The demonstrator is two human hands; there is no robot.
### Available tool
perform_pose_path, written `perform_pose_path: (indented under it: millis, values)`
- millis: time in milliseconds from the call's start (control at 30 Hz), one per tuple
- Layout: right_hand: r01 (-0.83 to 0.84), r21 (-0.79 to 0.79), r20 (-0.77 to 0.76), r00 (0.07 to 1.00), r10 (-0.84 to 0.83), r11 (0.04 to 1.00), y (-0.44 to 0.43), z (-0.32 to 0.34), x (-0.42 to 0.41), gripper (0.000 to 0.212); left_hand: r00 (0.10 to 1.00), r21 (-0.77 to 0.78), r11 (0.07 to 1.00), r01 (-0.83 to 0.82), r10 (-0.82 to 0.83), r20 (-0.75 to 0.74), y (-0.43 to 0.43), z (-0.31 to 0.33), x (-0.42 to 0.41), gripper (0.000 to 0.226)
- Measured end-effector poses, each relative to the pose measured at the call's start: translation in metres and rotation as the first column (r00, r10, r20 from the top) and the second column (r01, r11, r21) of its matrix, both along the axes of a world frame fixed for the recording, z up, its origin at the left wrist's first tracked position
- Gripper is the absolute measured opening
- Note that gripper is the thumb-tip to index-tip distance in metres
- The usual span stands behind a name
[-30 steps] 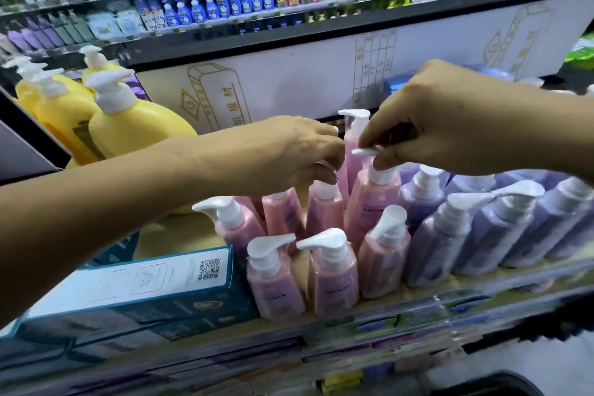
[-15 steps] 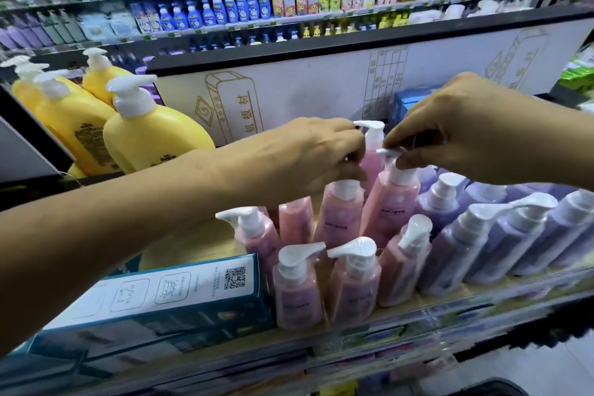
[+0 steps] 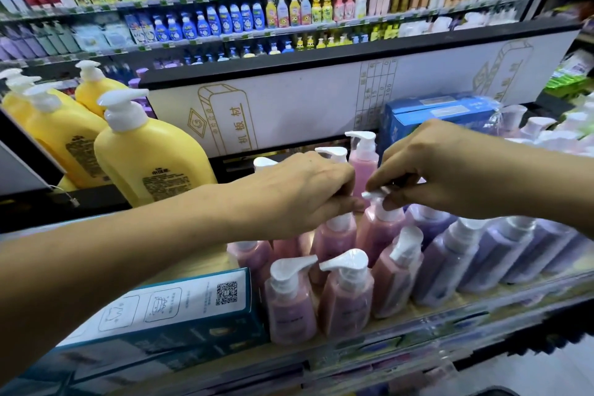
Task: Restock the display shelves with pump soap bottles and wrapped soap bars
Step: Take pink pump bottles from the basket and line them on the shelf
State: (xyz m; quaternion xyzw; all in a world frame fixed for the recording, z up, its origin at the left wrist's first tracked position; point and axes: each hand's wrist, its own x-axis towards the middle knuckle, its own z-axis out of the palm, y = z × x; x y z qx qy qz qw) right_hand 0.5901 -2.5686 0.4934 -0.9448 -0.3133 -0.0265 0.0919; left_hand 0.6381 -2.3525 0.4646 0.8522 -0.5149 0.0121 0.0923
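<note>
Pink pump bottles [image 3: 289, 309]: stocked upright on the shelf, just right of teal box [image 3: 180, 309]. Left hand [image 3: 299, 193]: fingers curled round pump of near bottle [image 3: 334, 238]. Right hand [image 3: 443, 170]: fingertips pinching white spout of far bottle [image 3: 379, 231], further right of box.

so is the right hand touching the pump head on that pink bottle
Touching. The head view shows the right hand pinching the white pump head of the pink bottle, with no gap visible.

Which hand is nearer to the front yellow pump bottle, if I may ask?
Left. The left hand grips a pink pump bottle by its top, just right of the front yellow pump bottle. The right hand pinches the neighbouring pink bottle by its pump, farther right.
</note>
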Motion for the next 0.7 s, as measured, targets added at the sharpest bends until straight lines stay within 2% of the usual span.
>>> perform_pose_path:
  millis: [133, 233, 400, 500, 567, 700]
  values:
    - [-0.009, 0.005, -0.049, 0.999, 0.009, 1.000, -0.005, -0.001, 0.003, 0.023, 0.996, -0.030, 0.999, -0.010, 0.007, -0.093, -0.002, -0.001, -0.002, 0.042]
    - [-0.007, 0.015, -0.097, 0.995, 0.009, 1.000, -0.005, -0.005, 0.002, 0.026, 0.995, -0.060, 0.998, 0.003, -0.009, -0.102, 0.003, 0.000, 0.000, 0.045]
    - [-0.036, 0.011, -0.096, 0.995, 0.036, 0.999, -0.002, -0.007, 0.005, 0.027, 0.993, -0.133, 0.990, -0.045, 0.029, -0.118, 0.015, -0.007, 0.002, 0.034]
    - [-0.014, 0.002, -0.127, 0.992, 0.014, 1.000, -0.002, -0.005, 0.007, 0.027, 0.983, -0.133, 0.990, -0.037, 0.012, -0.181, 0.017, -0.003, 0.002, 0.042]
    - [-0.009, -0.008, -0.148, 0.989, 0.008, 1.000, -0.001, -0.003, 0.005, 0.026, 0.986, -0.161, 0.987, -0.020, -0.007, -0.167, 0.021, 0.004, 0.005, 0.043]
    - [-0.024, 0.058, -0.080, 0.996, 0.029, 0.998, 0.012, 0.003, 0.007, 0.035, 0.994, -0.327, 0.941, -0.091, 0.068, -0.081, 0.044, 0.020, 0.017, 0.023]
